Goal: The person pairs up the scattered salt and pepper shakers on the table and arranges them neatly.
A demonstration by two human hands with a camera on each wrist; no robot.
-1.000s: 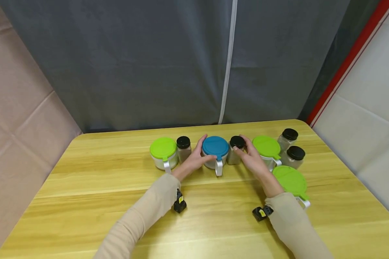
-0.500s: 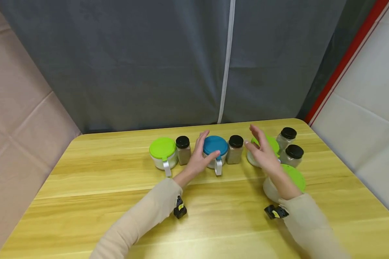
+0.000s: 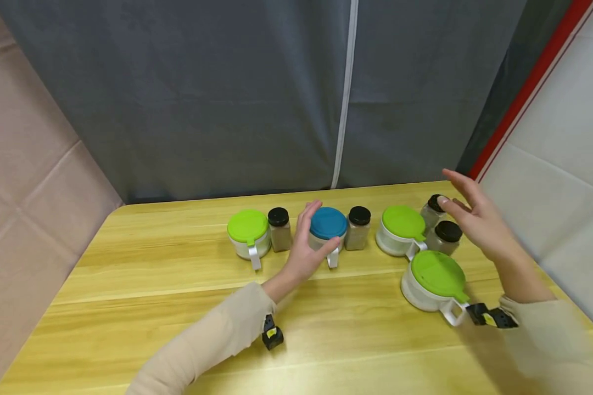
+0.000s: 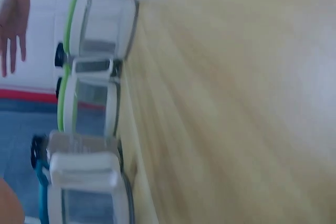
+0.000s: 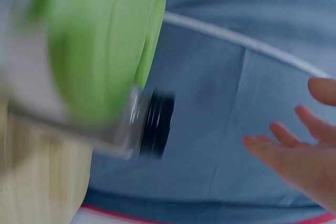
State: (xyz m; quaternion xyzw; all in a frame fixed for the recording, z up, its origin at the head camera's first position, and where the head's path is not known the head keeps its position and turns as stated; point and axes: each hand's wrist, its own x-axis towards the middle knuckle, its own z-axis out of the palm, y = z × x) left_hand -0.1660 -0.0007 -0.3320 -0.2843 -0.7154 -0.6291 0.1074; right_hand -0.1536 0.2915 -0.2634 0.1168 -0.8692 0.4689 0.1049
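My left hand (image 3: 303,252) hovers at the left front of a white seasoning pot with a blue lid (image 3: 329,222), fingers spread and holding nothing. A square clear jar with a black lid (image 3: 358,236) stands just right of that pot. On the right my right hand (image 3: 481,222) is raised with its fingers apart and nothing in it. In the head view its thumb overlaps the back black-lidded jar (image 3: 431,215). Another black-lidded jar (image 3: 447,231) stands nearer. The right wrist view shows the right hand (image 5: 307,156) apart from a blurred green-lidded pot (image 5: 100,45).
A green-lidded pot (image 3: 247,226) and a black-lidded jar (image 3: 279,236) stand left of the left hand. Two more green-lidded pots, one behind (image 3: 402,222) and one in front (image 3: 438,273), stand on the right. A grey curtain (image 3: 227,99) hangs behind the wooden table (image 3: 128,307).
My right hand has let go of the black-lidded jar beside the blue-lidded pot and moved right, over the right-hand jars. The left hand has drawn slightly off the blue-lidded pot.
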